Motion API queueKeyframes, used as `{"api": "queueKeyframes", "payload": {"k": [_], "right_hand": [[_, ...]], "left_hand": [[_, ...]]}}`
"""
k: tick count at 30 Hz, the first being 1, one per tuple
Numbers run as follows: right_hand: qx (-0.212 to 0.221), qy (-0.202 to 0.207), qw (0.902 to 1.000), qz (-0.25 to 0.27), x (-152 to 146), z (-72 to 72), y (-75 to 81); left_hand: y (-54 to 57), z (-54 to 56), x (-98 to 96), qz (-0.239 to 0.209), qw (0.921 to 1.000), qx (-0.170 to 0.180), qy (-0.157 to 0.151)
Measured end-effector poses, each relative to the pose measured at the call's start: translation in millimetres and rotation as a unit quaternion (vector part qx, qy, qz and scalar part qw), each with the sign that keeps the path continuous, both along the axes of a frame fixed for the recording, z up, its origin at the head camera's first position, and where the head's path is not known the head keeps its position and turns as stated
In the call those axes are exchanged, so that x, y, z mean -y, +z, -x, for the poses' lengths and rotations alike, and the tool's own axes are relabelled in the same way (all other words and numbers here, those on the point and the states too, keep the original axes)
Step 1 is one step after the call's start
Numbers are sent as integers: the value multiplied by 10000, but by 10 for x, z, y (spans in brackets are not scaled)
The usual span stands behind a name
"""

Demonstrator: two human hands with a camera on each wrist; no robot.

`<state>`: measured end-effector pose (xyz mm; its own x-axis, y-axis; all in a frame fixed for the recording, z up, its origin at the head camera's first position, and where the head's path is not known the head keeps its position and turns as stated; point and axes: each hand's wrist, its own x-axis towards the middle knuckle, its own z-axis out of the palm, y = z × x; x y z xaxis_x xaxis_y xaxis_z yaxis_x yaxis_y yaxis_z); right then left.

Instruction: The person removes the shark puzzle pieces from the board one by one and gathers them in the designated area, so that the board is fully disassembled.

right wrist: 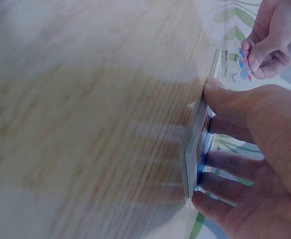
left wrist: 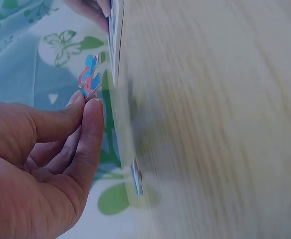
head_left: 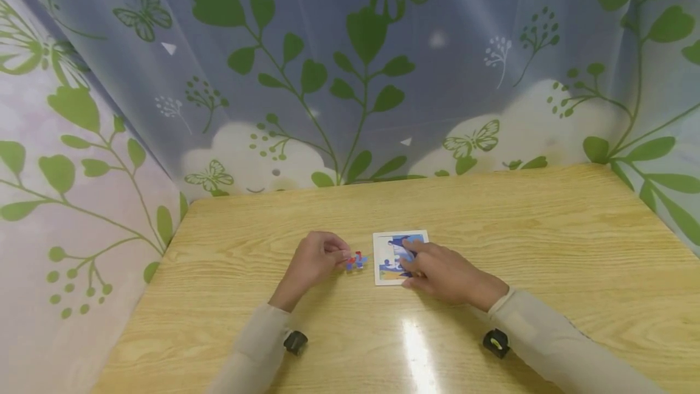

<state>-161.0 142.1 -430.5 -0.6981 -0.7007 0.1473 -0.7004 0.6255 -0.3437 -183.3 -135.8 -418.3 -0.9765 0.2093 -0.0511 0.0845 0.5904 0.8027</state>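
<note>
Puzzle piece (left wrist: 88,80), one, left hand (head_left: 317,260) pinching; board (head_left: 377,263), one, right hand (head_left: 444,269) touching

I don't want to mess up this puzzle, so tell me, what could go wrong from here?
The left hand pinches a puzzle piece by its end, so it could slip and drop. The right hand has its fingers on the puzzle board, so an uneven push might nudge it out of place. Another loose piece lies on the table near the left hand and might get brushed aside.
</note>
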Motion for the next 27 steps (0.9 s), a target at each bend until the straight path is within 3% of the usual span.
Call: {"api": "queueKeyframes", "payload": {"k": [13,27], "right_hand": [[81,-45,9999,55,-6,-2,6],[146,-72,9998,102,-2,-5,11]], "left_hand": [[-15,-48,335,36,9997,-47,231],[-26,-43,513,343,9987,76,368]]}}
